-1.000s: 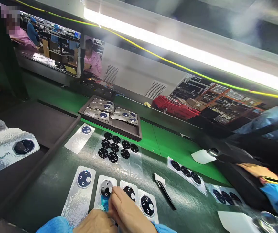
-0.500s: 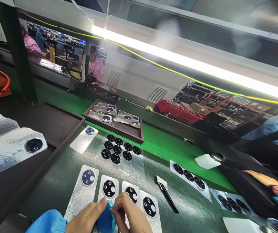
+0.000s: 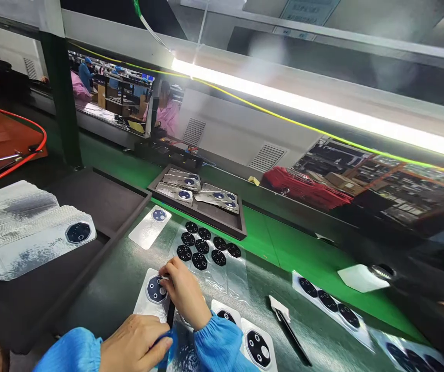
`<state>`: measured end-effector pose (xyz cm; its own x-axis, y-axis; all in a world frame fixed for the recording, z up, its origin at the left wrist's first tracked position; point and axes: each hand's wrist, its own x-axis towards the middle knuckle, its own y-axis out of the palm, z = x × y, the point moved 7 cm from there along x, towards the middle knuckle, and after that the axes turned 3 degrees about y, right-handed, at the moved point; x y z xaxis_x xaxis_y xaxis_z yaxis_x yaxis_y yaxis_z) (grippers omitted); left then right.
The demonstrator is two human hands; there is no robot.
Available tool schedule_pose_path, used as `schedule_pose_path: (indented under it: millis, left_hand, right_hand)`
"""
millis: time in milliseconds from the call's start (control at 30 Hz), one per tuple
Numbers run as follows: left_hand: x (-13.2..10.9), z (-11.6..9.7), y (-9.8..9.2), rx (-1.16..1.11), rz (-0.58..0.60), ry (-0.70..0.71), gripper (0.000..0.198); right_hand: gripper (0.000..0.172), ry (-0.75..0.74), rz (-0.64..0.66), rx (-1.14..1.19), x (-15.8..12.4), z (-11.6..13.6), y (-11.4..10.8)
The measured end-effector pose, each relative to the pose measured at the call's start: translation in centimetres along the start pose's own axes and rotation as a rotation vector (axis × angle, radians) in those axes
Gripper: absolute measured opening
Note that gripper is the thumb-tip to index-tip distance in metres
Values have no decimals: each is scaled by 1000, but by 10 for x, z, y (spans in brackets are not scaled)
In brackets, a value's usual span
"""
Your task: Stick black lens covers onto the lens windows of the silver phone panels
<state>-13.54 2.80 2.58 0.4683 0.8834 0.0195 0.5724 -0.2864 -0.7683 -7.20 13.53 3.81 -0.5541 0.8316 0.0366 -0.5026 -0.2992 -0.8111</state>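
My right hand [image 3: 185, 292] reaches over the leftmost silver panel [image 3: 142, 304], fingertips pinched at the edge of its dark blue octagonal camera cover [image 3: 154, 289]. Whatever lies between those fingertips is too small to make out. Lower down, my left hand [image 3: 139, 341] is curled around a blue translucent piece [image 3: 172, 345], and a narrow black strip [image 3: 171, 314] shows just above it. To the right lie two more silver panels with black octagonal covers, one partly behind my right sleeve [image 3: 225, 313] and one panel [image 3: 259, 345] in plain view.
Loose black covers [image 3: 202, 246] lie on clear film beyond my hands. A dark tray [image 3: 244, 231] holds finished-looking panels; a fanned panel stack [image 3: 40, 232] lies left. A black-handled brush-like tool [image 3: 294, 338] and a strip of covers [image 3: 327, 300] lie right.
My right hand has left the blue piece and moved up and left to the leftmost panel's cover. The left hand keeps the blue piece. The whole view has shifted.
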Motion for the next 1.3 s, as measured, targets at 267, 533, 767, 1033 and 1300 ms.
schedule_pose_path:
  millis: [267,533,767,1033,1300]
  left_hand:
    - [3,2,8,99,54,-21,25]
    - [5,-1,11,174,92,-35,21]
    - [6,-1,23,234,141,-34,15]
    - [4,-3,23,241,108,-31,17]
    - [5,-3,24,267,102,-30,15]
  right_hand:
    - [20,23,67,-3,11,-7,8]
    - [19,5,107,-14,17,-7,9]
    - [21,-96,104,-1,0,6,17]
    - [25,-54,69,114,5,-13,7]
    - [23,-59,124,137,11,-8,11]
